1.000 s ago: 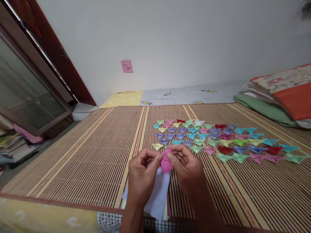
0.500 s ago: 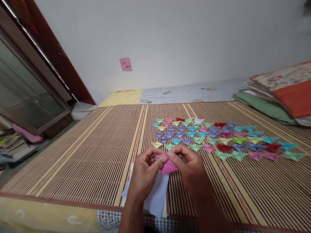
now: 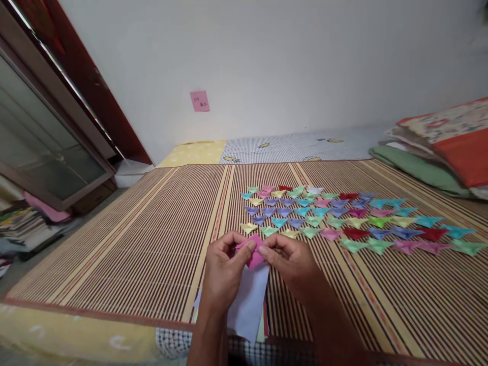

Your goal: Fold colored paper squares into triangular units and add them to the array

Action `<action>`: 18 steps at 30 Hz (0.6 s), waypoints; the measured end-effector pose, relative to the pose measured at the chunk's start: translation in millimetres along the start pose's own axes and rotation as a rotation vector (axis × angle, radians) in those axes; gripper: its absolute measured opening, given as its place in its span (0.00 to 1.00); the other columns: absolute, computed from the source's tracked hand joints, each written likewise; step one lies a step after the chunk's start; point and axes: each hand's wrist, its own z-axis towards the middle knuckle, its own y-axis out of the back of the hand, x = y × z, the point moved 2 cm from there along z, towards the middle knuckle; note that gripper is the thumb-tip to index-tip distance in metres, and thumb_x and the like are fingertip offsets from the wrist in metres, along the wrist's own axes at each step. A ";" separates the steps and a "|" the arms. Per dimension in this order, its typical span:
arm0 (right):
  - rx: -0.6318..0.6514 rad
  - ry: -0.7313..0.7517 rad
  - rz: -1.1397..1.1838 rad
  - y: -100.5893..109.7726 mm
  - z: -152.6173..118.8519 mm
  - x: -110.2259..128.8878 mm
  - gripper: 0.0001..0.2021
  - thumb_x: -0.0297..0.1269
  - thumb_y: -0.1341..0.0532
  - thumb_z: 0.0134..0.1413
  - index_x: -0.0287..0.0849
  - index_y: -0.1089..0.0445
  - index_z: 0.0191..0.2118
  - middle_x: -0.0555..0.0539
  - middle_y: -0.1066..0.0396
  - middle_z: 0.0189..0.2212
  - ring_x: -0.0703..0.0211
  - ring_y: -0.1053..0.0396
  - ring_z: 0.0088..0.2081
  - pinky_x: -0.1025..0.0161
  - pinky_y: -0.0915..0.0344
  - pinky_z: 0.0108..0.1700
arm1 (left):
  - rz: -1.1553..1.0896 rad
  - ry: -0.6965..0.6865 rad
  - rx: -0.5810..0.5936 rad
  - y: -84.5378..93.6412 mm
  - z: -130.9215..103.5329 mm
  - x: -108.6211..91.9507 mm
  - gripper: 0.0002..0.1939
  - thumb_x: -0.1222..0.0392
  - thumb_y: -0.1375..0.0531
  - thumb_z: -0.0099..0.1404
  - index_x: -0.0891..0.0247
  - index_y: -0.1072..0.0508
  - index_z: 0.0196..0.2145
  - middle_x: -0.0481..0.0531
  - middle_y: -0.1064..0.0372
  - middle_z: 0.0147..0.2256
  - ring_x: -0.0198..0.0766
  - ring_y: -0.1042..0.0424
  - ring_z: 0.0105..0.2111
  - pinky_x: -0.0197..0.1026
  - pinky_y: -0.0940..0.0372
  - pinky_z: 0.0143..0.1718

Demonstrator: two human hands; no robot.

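Observation:
A small folded piece of bright pink paper (image 3: 256,258) is pinched between both hands above the mat. My left hand (image 3: 224,267) grips its left side, thumb on the front face. At its right edge, my right hand (image 3: 292,259) pinches the paper between thumb and curled fingers. Beneath the hands lie a pale lavender sheet (image 3: 248,305) and other coloured sheets, partly hidden by my left forearm. Just beyond, rows of small folded paper shapes (image 3: 314,220) in many colours spread over the mat to the right.
The striped bamboo mat (image 3: 152,244) covers a bed against a white wall. Folded bedding and pillows (image 3: 430,152) are piled at the far right. A pink note (image 3: 200,101) is stuck on the wall. Left of the bed are a glass-panelled door (image 3: 49,132) and stacked papers (image 3: 25,223).
The pink paper has turned in my fingers and now shows a more pointed, upright shape. My left hand has shifted slightly left, and the view has moved a little.

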 end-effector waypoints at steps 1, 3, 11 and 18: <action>-0.006 0.009 0.004 -0.4 -0.4 0.3 0.11 0.42 0.34 0.59 0.42 0.26 0.30 0.53 0.31 0.24 0.63 0.38 0.27 0.64 0.42 0.30 | -0.013 0.001 -0.006 0.2 0.2 0.5 0.13 0.56 0.32 0.64 0.64 0.26 0.26 0.45 0.32 0.23 0.32 0.35 0.25 0.35 0.40 0.29; -0.003 0.034 -0.006 -0.8 -1.1 1.7 0.09 0.41 0.35 0.60 0.42 0.26 0.30 0.53 0.31 0.24 0.63 0.38 0.27 0.64 0.42 0.31 | -0.034 0.003 -0.015 0.6 0.5 1.0 0.13 0.57 0.31 0.63 0.64 0.27 0.25 0.45 0.32 0.22 0.32 0.35 0.25 0.35 0.39 0.30; 0.015 0.096 -0.102 3.5 -1.5 7.1 0.08 0.39 0.36 0.60 0.42 0.24 0.32 0.52 0.28 0.26 0.62 0.34 0.29 0.64 0.38 0.32 | -0.029 0.002 0.000 -1.2 1.5 -2.7 0.13 0.56 0.31 0.62 0.64 0.25 0.24 0.46 0.30 0.23 0.33 0.33 0.26 0.35 0.39 0.32; -0.055 0.123 -0.076 3.2 -2.2 8.6 0.07 0.39 0.35 0.60 0.43 0.23 0.32 0.50 0.24 0.28 0.60 0.30 0.31 0.63 0.34 0.36 | -0.040 0.064 0.030 0.1 0.7 -1.7 0.11 0.54 0.30 0.61 0.64 0.22 0.29 0.48 0.28 0.26 0.34 0.32 0.28 0.35 0.38 0.32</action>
